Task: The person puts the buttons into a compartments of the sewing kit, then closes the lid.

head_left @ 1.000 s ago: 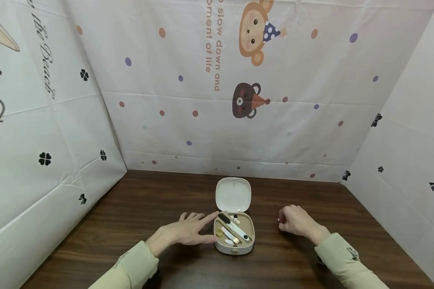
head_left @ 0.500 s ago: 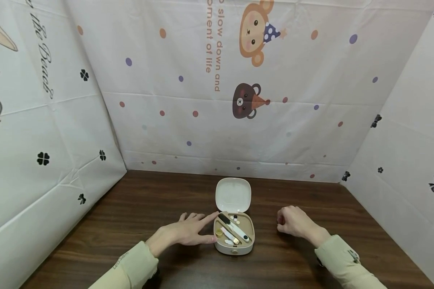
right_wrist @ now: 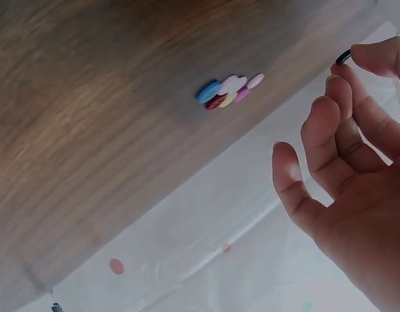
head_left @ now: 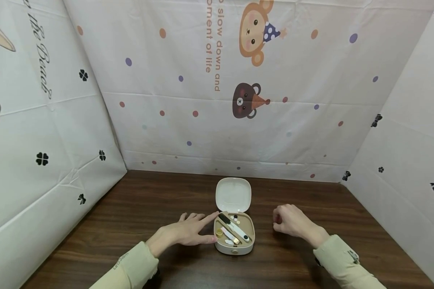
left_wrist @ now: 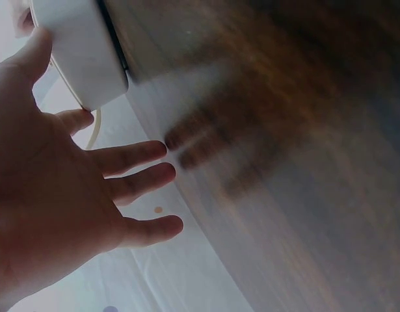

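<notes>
here, my spread left hand [head_left: 188,233] likely steadies a white, rounded plastic box [head_left: 244,250] by its left edge; past the right edge, my right hand [head_left: 292,220] pinches a thin dark disc [right_wrist: 343,57].

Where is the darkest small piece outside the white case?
In the right wrist view, the dark piece is at upper right, pinched in the right hand, right of the colourful pieces on the table.
</notes>
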Demonstrator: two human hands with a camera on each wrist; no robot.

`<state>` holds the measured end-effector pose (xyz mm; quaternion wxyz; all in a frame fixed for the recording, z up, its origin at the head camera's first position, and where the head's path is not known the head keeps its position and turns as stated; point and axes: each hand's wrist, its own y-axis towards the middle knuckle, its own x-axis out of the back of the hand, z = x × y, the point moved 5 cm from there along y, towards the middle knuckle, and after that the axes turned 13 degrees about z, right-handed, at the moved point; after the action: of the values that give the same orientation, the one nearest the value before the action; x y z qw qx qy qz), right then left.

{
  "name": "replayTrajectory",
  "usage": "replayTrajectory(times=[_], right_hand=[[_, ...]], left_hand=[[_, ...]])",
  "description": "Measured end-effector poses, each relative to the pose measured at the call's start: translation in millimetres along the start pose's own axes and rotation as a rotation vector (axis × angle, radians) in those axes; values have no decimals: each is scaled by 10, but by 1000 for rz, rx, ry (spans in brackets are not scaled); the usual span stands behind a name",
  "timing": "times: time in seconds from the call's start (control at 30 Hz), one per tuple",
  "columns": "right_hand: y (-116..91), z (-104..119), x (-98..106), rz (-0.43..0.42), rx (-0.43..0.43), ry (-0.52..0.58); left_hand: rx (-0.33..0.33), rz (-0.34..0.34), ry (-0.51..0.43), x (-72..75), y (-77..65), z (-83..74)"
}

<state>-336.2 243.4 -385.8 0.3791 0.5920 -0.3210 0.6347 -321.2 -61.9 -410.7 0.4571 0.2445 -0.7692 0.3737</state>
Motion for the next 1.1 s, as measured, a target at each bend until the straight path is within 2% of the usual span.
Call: replayTrajectory(times=[0.2, 1.1], right_hand=[[-2, 80, 49, -19, 45, 3], [48, 296, 154, -56, 116, -30]], left_hand=[[0, -2, -2, -1, -1, 0], [-2, 1, -8, 11, -8, 4]])
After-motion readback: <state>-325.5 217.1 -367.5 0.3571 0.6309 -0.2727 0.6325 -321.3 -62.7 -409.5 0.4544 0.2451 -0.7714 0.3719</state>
